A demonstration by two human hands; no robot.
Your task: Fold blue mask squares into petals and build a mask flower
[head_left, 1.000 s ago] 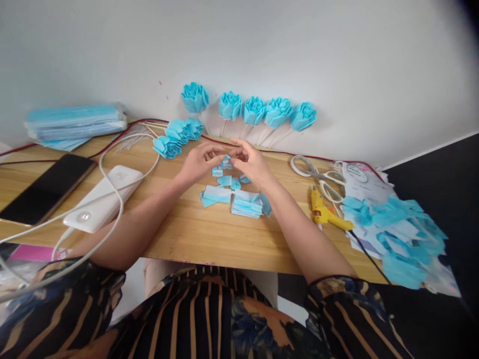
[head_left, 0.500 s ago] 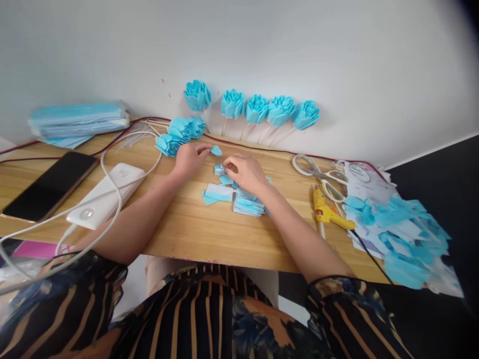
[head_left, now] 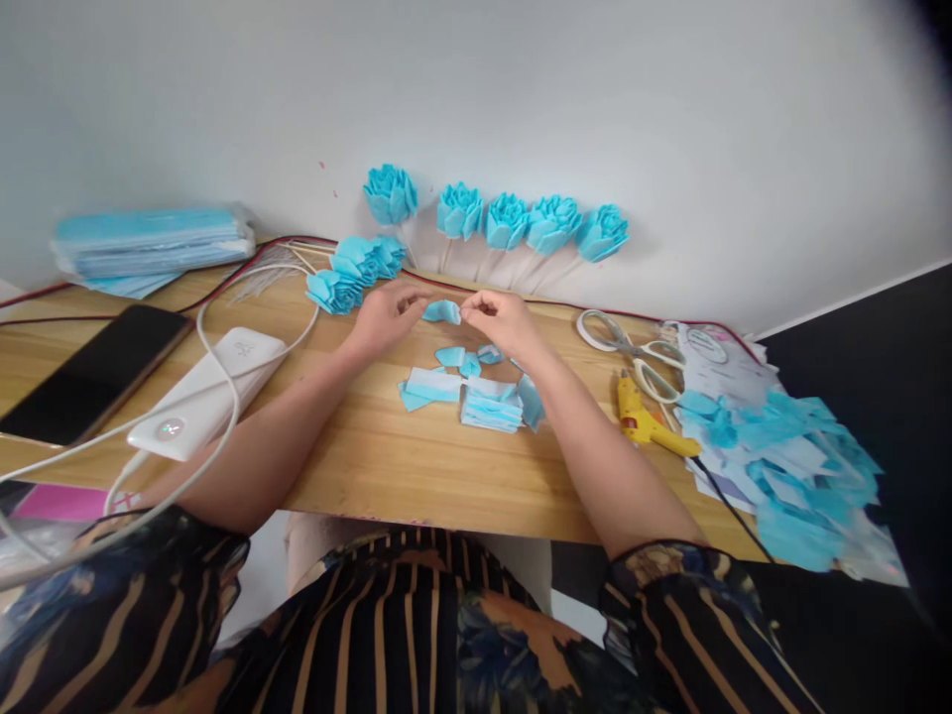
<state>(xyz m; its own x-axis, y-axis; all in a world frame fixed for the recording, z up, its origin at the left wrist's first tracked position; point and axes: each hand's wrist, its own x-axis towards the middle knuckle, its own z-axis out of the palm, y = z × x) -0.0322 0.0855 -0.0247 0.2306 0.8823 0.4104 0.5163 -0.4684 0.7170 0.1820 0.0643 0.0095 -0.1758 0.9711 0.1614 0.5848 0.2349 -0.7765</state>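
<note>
Head view: your right hand [head_left: 507, 325] pinches the right end of a blue piece [head_left: 442, 311] between thumb and fingers. Your left hand [head_left: 384, 319] is at the piece's left end, fingers narrowly spaced; whether it grips cannot be determined. The piece is located between both hands, over the bench [head_left: 416, 466], beyond the folded stack [head_left: 491, 407]. A yellow glue gun [head_left: 646, 421] lies right of your right forearm [head_left: 606, 456].

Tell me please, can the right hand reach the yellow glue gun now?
Likely yes: nothing covers the yellow glue gun beside the right forearm, though the right hand seems to pinch a blue piece.
</note>
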